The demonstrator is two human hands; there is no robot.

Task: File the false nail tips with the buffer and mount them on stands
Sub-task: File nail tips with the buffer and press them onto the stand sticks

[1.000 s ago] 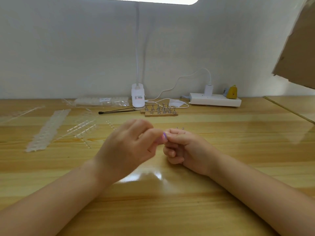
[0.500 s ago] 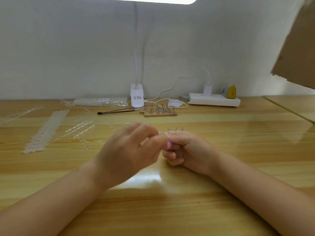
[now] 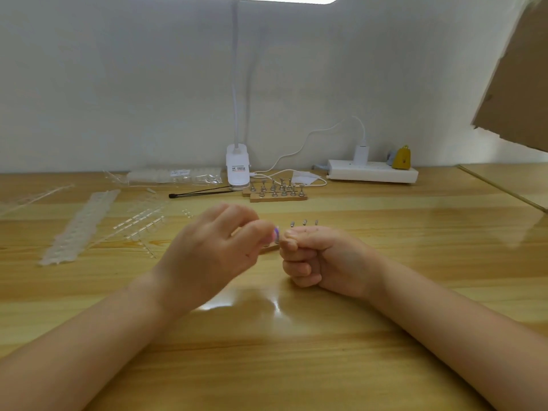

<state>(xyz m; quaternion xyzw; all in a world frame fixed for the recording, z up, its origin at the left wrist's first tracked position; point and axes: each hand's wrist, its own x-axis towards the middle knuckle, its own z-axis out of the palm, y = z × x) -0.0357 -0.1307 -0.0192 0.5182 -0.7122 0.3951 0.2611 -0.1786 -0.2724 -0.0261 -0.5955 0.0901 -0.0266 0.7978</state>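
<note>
Left hand (image 3: pixel 213 256) pinching a small purple-edged buffer (image 3: pixel 276 232) at its fingertips; right hand (image 3: pixel 320 259) curled tight, fingertips pressed together just beside it, presumably on a nail tip, too small to confirm. Likely risk: tip slipping from so slight a pinch under filing pressure. Against half a second ago: hands slightly parted, three stands (image 3: pixel 304 223) plainer behind the right hand.

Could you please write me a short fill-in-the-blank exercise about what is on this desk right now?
1. The left hand pinches a small buffer whose tip is ____ in colour.
2. The wooden stand block lies just in front of the white ____ base.
3. A yellow object sits at the right end of the white ____.

Missing words: purple; lamp; power strip
</note>
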